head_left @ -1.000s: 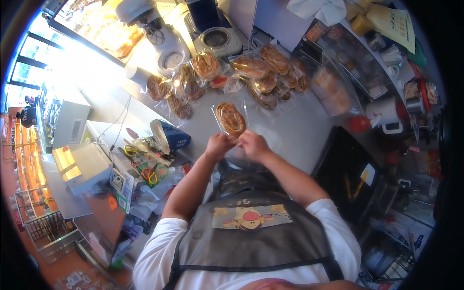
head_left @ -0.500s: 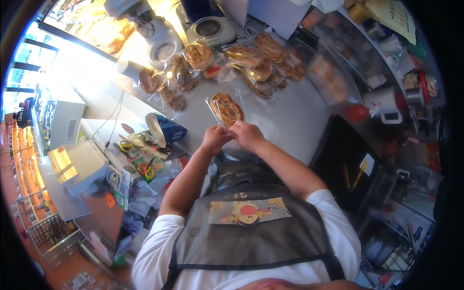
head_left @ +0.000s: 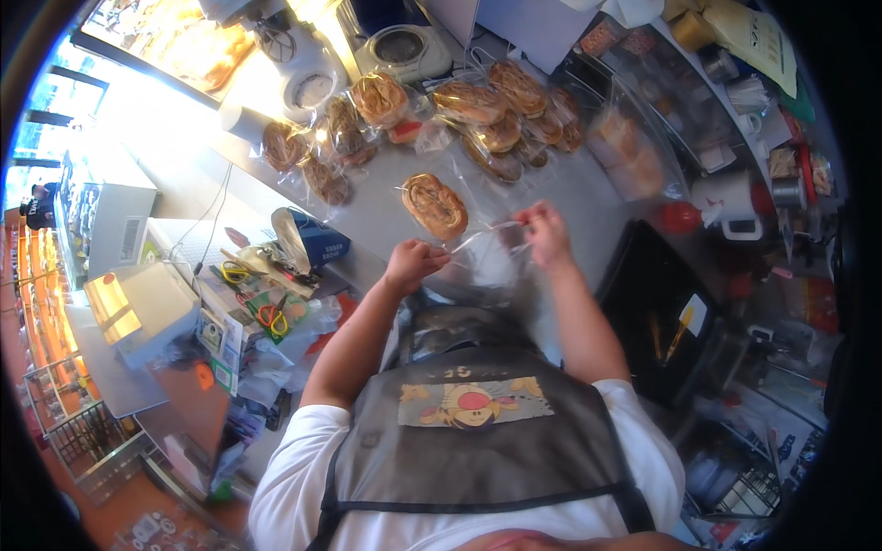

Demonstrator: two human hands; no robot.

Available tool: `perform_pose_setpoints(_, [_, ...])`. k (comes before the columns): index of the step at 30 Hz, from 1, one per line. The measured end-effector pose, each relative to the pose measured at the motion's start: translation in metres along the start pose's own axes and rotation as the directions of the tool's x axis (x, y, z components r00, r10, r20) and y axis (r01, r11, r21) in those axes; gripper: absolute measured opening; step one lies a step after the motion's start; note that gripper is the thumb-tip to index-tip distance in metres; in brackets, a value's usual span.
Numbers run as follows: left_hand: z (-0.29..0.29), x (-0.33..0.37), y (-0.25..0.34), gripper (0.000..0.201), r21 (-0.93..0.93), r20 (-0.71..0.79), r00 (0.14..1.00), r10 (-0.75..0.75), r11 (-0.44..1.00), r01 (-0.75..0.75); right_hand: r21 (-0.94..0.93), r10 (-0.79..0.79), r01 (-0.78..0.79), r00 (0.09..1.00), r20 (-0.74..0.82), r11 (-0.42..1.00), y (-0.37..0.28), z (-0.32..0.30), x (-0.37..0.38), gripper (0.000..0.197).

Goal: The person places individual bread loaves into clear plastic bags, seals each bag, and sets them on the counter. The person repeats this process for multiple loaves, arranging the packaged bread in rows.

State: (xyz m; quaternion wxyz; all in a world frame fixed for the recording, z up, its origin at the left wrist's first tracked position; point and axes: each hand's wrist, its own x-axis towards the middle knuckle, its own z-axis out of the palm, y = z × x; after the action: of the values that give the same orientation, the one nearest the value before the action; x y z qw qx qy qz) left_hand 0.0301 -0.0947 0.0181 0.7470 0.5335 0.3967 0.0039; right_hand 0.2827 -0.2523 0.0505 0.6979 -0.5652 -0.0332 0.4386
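A golden-brown oval bread roll (head_left: 435, 207) lies in a clear plastic bag on the grey worktop in front of me. At the near end of that bag, my left hand (head_left: 416, 265) is closed, its fingers pinched on the plastic. My right hand (head_left: 546, 237) is raised to the right, closed on a thin whitish strip (head_left: 491, 228). That strip stretches toward my left hand; whether it is part of the bag or a separate tie I cannot tell.
Several bagged breads (head_left: 496, 115) are heaped at the back of the worktop (head_left: 367, 216). A scale (head_left: 397, 48) stands behind them. To the left are a blue box (head_left: 322, 241) and scissors (head_left: 273, 319); to the right, a black surface (head_left: 648, 308) and a white jug (head_left: 730, 202).
My right hand has moved away from my left, to the right and slightly up, drawing out the whitish strip. My left hand stays at the bag's near end.
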Motion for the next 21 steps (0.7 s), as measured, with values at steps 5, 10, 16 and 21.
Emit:
perform_pose_setpoints(5, [0.000, 0.012, -0.022, 0.012, -0.359, -0.108, 0.974, -0.199, 0.921, 0.149, -0.023, -0.089, 0.087, 0.984, -0.152, 0.996, -0.044, -0.023, 0.003, 0.010])
perform_pose_setpoints(10, [0.006, 0.007, -0.020, 0.011, -0.226, -0.362, 0.923, -0.127, 0.973, 0.045, -0.900, -0.035, 0.231, 0.971, 0.235, 0.371, -0.001, 0.029, 0.002, 0.023])
perform_pose_setpoints(16, [0.007, 0.005, -0.017, 0.011, -0.078, -0.358, 0.934, 0.004, 0.996, -0.034, -0.925, 0.104, 0.331, 0.930, 0.353, 0.186, 0.043, 0.058, 0.019, 0.016])
perform_pose_setpoints(21, [-0.029, -0.009, 0.012, 0.024, -0.250, -0.146, 0.989, 0.021, 0.966, -0.058, -0.536, 0.435, -0.189, 0.817, 0.379, 0.823, 0.011, 0.054, 0.035, 0.032])
